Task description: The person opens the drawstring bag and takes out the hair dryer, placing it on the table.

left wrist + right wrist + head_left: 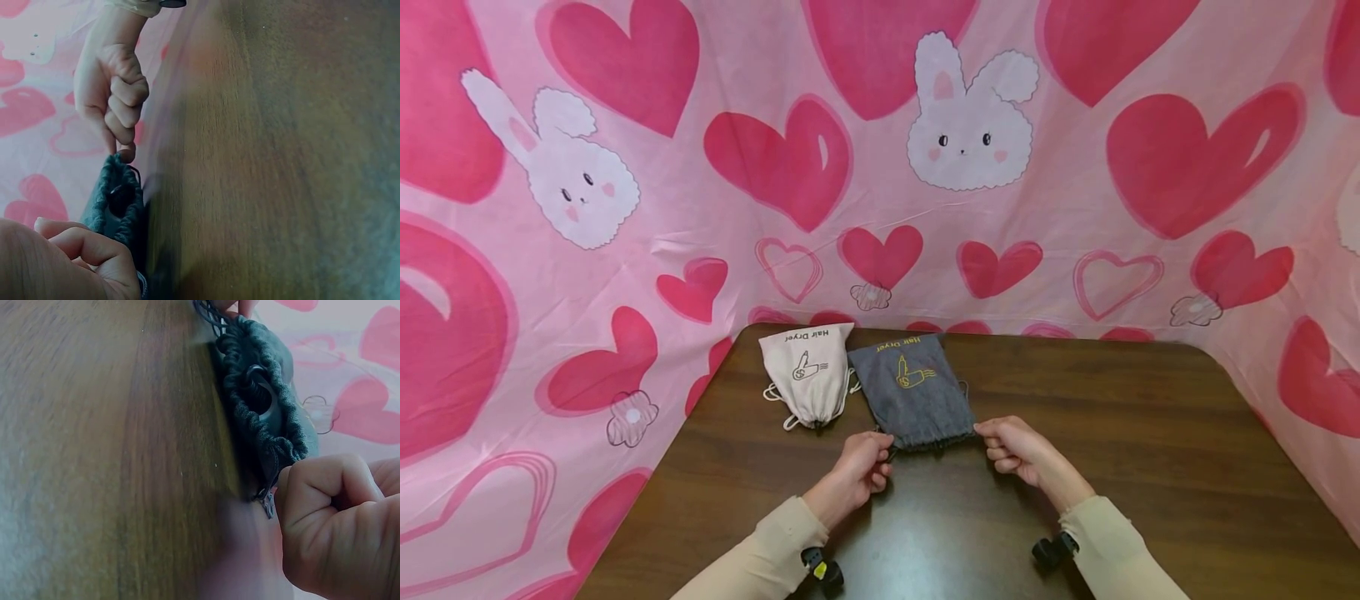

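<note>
Presently, the left hand (854, 468) and the right hand (1024, 450) firmly pinch opposite mouth corners of the grey bag (912, 402), lying at their one and ten o'clock respectively.

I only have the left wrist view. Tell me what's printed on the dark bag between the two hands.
Observer: The dark bag bears the words "Hair Dryer" in yellow lettering.
Operator: Now name whatever lies beside it on the table.
Observer: A cream drawstring bag lies on the table to its left, as the head view shows it.
</note>
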`<state>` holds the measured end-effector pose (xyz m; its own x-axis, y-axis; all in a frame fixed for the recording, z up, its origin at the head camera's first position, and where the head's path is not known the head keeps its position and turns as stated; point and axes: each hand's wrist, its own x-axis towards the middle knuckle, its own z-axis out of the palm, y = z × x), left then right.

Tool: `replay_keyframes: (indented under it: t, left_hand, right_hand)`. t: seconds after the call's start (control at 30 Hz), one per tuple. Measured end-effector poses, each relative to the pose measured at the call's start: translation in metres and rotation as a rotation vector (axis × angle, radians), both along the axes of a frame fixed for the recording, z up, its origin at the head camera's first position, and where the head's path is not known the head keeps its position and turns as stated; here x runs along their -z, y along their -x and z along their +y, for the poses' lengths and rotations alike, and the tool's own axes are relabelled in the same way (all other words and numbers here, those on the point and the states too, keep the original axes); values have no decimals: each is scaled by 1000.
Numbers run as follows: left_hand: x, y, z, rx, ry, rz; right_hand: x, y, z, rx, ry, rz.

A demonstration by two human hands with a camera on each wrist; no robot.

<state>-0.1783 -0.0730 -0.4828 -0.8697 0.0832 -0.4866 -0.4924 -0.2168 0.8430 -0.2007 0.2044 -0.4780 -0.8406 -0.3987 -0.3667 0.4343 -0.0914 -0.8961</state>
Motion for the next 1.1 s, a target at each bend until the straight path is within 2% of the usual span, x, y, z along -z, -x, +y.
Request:
replay_keyframes:
  t: [0.3, 0.47, 0.6, 1.1]
  left_hand:
    - [2, -1, -5, 22, 5, 1]
    - [3, -3, -7, 93, 48, 6]
    - [2, -3, -7, 140, 69, 10]
    - [3, 0, -6, 126, 48, -3]
  right_hand:
    - [0, -1, -2, -13, -44, 13]
    - [0, -2, -5, -51, -78, 20]
    - [0, -2, -6, -49, -91, 19]
    - [5, -1, -13, 14, -119, 14]
